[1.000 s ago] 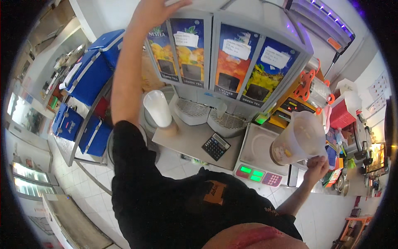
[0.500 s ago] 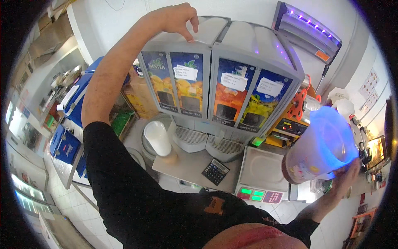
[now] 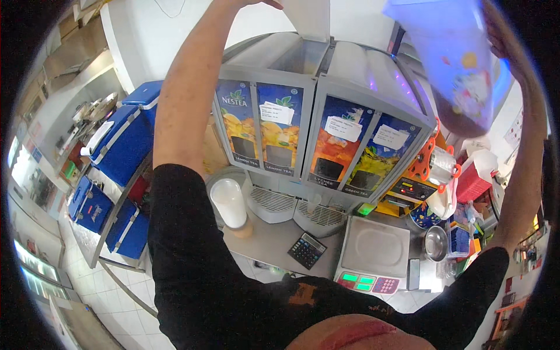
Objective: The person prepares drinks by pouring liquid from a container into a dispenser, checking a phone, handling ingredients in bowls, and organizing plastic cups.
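A grey drink dispenser point(image 3: 309, 116) with several picture-fronted sections stands before me. One grey top lid point(image 3: 309, 20) is raised, leaving an open compartment point(image 3: 300, 56) beneath it. My left hand point(image 3: 256, 2), partly cut off by the upper edge, is at the raised lid with its fingers bent against it. High on the right, my right hand point(image 3: 499, 35) grips a translucent plastic pitcher point(image 3: 449, 64) by its handle side. Printed figures mark the pitcher, and something brownish shows in its bottom. The pitcher is tilted, its mouth partly beyond the upper edge.
Below the dispenser are a stack of white cups point(image 3: 228, 203), a calculator point(image 3: 307, 250) and a weighing scale point(image 3: 374, 248). A metal bowl point(image 3: 436, 243) and a phone point(image 3: 413, 274) are right of the scale. Blue cooler boxes point(image 3: 122, 146) stand left.
My left hand has gone up and the lid beneath it has been raised. My right hand has lifted the pitcher from beside the scale to above the dispenser's right side.
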The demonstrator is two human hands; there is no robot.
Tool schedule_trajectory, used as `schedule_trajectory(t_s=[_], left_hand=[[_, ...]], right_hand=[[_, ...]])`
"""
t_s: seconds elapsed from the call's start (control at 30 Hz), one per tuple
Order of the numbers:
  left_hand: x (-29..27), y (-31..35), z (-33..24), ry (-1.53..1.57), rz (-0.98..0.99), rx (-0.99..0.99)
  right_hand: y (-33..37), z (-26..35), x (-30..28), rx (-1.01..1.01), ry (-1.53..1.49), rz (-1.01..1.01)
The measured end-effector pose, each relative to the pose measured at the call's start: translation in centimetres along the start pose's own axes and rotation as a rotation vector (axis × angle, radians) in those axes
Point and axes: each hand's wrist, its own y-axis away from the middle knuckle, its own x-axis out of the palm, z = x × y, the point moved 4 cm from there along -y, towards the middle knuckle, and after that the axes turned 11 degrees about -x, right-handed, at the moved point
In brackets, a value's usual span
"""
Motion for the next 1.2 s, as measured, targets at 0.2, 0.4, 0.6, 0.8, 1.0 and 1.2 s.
schedule_trajectory(t_s=[0.2, 0.4, 0.6, 0.8, 1.0, 1.2], left_hand=[[-1.0, -0.8, 1.2, 0.059, -0.028, -0.042], [-1.7, -1.5, 0.4, -0.071, -0.203, -0.098], [-2.2, -3.7, 0.2, -0.155, -0.289, 0.075], [-1.8, -5.0, 1.0, -0.134, -0.309, 0.133], [-3.1, -4.2, 1.3, -0.215, -0.333, 0.058], [-3.5, -4.0, 1.9, -0.198, -0.306, 0.072]], right_hand=[[-3.7, 1.7, 11.5, -0.25, 0.211, 0.607], [-4.5, 1.9, 19.8, -0.383, 0.507, 0.717], [-4.6, 2.0, 24.5, -0.611, 0.715, 0.806], [-2.8, 1.6, 27.4, -0.904, 0.739, 0.763], [2.3, 4.2, 29.0, -1.011, 0.837, 0.763], [5.6, 4.4, 29.6, -1.146, 1.004, 0.776]])
